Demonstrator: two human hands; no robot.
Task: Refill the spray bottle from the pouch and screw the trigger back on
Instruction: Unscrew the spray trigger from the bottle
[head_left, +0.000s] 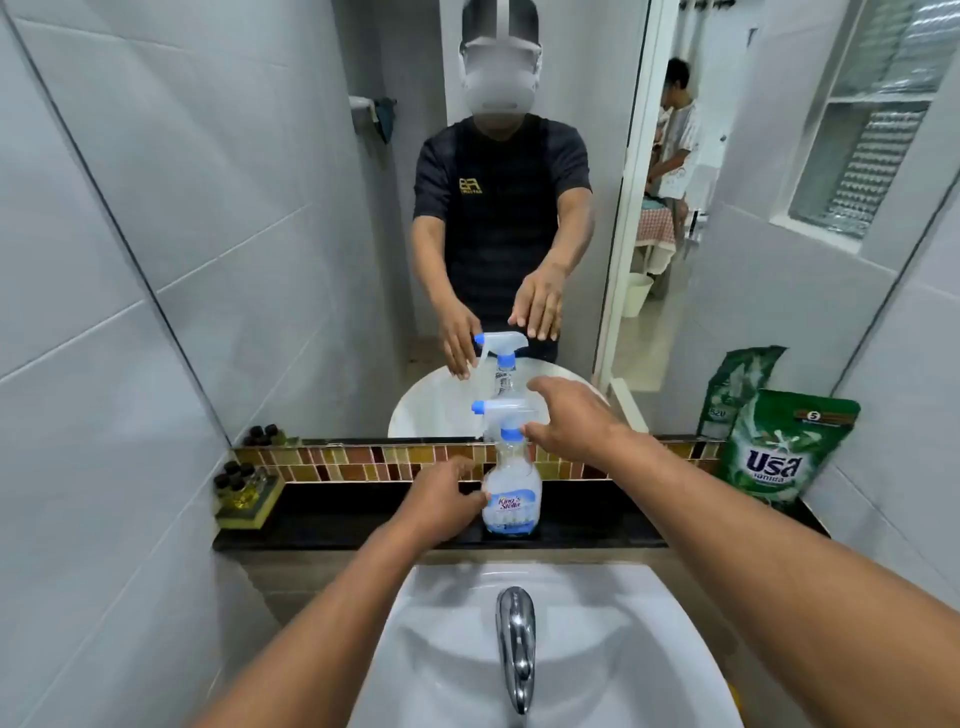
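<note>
- Spray bottle (511, 493) stood upright on the black ledge (337, 519) behind the sink (441, 623), trigger (501, 410) seated on its neck, nozzle pointing left.
- Left hand (441, 501) was curled against the bottle's left side at label height, fingertips touching the body; a full grasp could not be confirmed.
- Right hand (571, 426) hovered at the trigger's right side, fingers spread and loose, thumb tip near the blue collar; contact could not be told.
- Green pouch (779, 452) stood on the ledge well to the right, leaning on the mirror (311, 208).
- Small dark-capped bottles (239, 480) sat at the ledge's left end.
- Chrome tap (514, 644) rose below; grey tiled walls (104, 364) enclosed the space.
</note>
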